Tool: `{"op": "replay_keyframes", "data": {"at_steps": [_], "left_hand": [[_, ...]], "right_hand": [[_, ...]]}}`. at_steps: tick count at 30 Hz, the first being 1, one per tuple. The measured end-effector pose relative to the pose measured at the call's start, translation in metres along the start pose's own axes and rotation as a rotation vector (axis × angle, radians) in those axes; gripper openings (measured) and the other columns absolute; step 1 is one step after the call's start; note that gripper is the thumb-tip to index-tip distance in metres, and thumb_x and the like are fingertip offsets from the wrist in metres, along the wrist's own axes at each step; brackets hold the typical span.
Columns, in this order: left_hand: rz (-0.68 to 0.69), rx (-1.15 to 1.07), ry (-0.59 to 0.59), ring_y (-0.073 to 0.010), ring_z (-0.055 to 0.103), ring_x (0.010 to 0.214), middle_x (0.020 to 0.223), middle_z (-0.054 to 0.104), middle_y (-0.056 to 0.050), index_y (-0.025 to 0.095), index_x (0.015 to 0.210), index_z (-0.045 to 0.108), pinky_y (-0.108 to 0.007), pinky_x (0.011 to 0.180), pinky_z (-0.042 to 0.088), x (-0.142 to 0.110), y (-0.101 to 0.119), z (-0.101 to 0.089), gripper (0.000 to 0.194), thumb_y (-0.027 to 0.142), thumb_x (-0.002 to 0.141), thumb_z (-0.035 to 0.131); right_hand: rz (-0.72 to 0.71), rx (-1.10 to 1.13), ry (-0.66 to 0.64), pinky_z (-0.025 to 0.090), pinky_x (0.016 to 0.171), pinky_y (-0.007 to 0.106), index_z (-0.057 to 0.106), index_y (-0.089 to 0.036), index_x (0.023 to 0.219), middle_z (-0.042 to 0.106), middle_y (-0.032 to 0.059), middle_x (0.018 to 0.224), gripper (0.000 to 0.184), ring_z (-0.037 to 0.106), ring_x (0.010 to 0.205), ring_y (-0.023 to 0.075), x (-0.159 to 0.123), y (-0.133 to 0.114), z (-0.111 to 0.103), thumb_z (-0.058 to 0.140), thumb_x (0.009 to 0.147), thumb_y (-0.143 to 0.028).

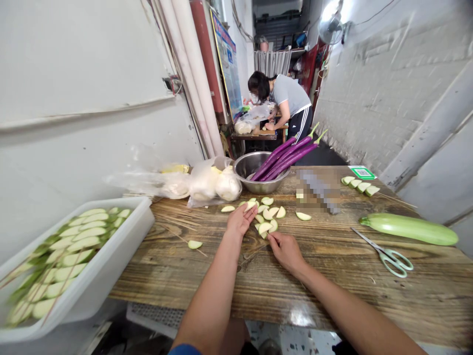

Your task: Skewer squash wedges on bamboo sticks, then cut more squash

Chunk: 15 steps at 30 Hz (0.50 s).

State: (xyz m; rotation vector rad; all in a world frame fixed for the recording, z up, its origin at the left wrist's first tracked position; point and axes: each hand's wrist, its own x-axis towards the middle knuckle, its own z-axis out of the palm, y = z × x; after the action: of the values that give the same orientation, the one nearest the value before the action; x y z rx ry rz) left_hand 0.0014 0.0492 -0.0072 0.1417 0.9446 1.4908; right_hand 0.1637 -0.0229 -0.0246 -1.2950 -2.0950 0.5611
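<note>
Dark-grained, the wooden tabletop (291, 293) ran under the metal bowl (260, 187); nearer than the bowl, the right hand (284, 249) had its fingers drawn narrow beside the cut slices (264, 228), whether holding anything I could not tell. Closer to the bowl, the left hand (240, 221) lay palm up, fingers half curled, a slice (251, 203) at their tips, its grip unclear. Purple eggplants (288, 159) leaned in the bowl; well behind it, a person (291, 93) bent forward.

A bowl (266, 187) holds eggplants (287, 158), bags (213, 182) just left, a card (363, 172) well right. Scissors (382, 250) lie near right. Far back, a person (291, 96) bends forward; a fan (330, 30) hangs far right.
</note>
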Motion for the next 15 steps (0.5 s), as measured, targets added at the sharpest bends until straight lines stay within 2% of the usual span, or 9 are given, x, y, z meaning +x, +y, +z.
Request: {"op": "replay_keyframes", "data": {"at_steps": [15], "left_hand": [[-0.007,0.015,0.02,-0.0236,0.064,0.084,0.084,0.066,-0.018,0.007,0.083,0.053,-0.032,0.07,0.054,-0.0022,0.0011,0.0016,0.005,0.008,0.079,0.05]], "right_hand": [[-0.012,-0.014,-0.002,0.028,0.053,0.019,0.053,-0.018,0.06,0.056,0.0001,0.056,0.032,0.047,0.051,0.0103,-0.0002,-0.0017,-0.0015,0.036,0.085,-0.025]]}}
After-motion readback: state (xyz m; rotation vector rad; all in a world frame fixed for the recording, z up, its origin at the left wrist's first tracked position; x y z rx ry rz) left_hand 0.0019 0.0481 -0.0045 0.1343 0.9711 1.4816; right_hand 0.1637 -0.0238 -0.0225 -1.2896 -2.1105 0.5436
